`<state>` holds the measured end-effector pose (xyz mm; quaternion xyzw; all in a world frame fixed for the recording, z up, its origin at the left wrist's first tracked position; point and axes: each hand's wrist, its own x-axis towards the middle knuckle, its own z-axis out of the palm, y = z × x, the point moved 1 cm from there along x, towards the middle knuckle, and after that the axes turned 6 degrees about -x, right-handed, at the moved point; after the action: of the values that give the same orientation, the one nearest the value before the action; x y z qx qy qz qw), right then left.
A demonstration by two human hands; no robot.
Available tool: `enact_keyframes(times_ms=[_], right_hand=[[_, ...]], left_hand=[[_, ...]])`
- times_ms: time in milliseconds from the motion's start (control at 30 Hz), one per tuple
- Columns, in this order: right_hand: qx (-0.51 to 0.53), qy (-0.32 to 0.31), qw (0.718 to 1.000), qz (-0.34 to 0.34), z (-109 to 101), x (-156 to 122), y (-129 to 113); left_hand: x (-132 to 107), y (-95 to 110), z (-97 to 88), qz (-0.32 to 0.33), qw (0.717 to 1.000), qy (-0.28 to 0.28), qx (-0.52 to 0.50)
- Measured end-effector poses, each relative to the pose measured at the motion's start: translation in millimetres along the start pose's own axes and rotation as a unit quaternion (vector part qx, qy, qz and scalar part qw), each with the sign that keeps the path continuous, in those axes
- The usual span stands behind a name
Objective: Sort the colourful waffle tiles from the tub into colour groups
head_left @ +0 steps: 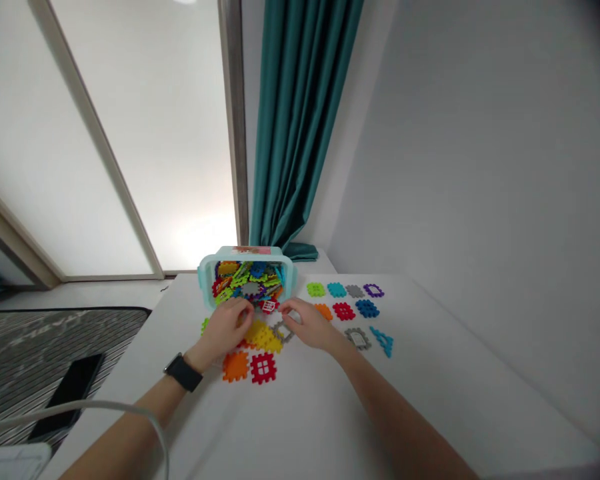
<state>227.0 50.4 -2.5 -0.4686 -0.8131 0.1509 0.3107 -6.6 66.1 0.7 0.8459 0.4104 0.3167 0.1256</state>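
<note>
My left hand (229, 327), a dark watch (183, 372) on its wrist, is curled in front of the bin's opening. Its thumb and fingers come together, and what they hold, if anything, is hidden. My right hand (310, 325) is bent in a pinch across from it, with the fingertips too small to show a held piece. Just below those fingertips is a grey frame tile (277, 329). Yellow notched tiles (264, 337) lie between the hands, and a red window tile (269, 306) sits at the bin's mouth. Nearer me are an orange tile (235, 367) and another red window tile (263, 369).
A light-blue plastic bin (289, 280) lies on its side, full of colourful tiles. Several tiles spread rightward on the white table (300, 427), including a blue tile (367, 308) and light-blue triangle (383, 341). A pale cable (105, 404) crosses my left forearm. A teal curtain (300, 133) hangs behind.
</note>
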Motion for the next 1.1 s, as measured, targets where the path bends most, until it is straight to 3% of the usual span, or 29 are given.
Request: enact_keyframes(times_ms=[200,433,667,1100], right_hand=[[-0.046,0.009,0.998,-0.03,37.0,6.2,-7.3],[-0.092,0.054,0.993,-0.053,59.6,-7.7,-3.7],[-0.132,0.024,0.988,-0.08,66.9,-9.2,-4.3],[-0.12,0.026,0.99,-0.064,67.6,-11.1,0.7]], left_hand=[[-23.9,-15.8,0.5,-0.006,0.998,0.041,0.042],[-30.7,-26.4,0.4,-0.008,0.994,0.076,0.084],[-25.5,-28.5,3.4,0.006,0.99,0.066,0.125],[-21.0,-42.4,9.3,0.002,0.99,0.071,0.121]])
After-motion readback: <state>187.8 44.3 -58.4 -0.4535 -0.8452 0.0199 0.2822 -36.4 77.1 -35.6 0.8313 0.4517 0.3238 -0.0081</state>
